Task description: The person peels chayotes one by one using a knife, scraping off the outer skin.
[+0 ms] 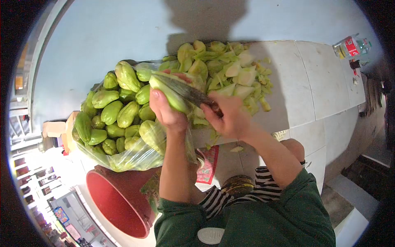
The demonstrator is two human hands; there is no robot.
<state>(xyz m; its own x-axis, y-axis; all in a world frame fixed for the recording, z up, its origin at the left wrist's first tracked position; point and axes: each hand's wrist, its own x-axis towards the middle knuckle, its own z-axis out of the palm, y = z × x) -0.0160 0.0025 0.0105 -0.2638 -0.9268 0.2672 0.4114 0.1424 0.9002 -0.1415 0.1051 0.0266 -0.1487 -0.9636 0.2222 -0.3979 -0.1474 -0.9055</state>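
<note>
My left hand [166,111] is wrapped round a pale green chayote [170,95], which it holds up near the middle of the view. My right hand [230,117] grips the dark handle of a knife [187,91]. The blade lies along the chayote's upper side and points up and left. Left of my hands, a clear plastic bag [127,160] is full of whole green chayotes [111,112]. Behind and to the right of the knife, cut chayote pieces and peelings [236,74] are heaped on the tiled ledge [296,90].
A red bucket [117,201] stands below the bag. A plastic bottle with a red label [353,46] lies at the ledge's far right end. A cardboard box [61,129] is left of the bag. The pale wall [288,20] runs behind the ledge.
</note>
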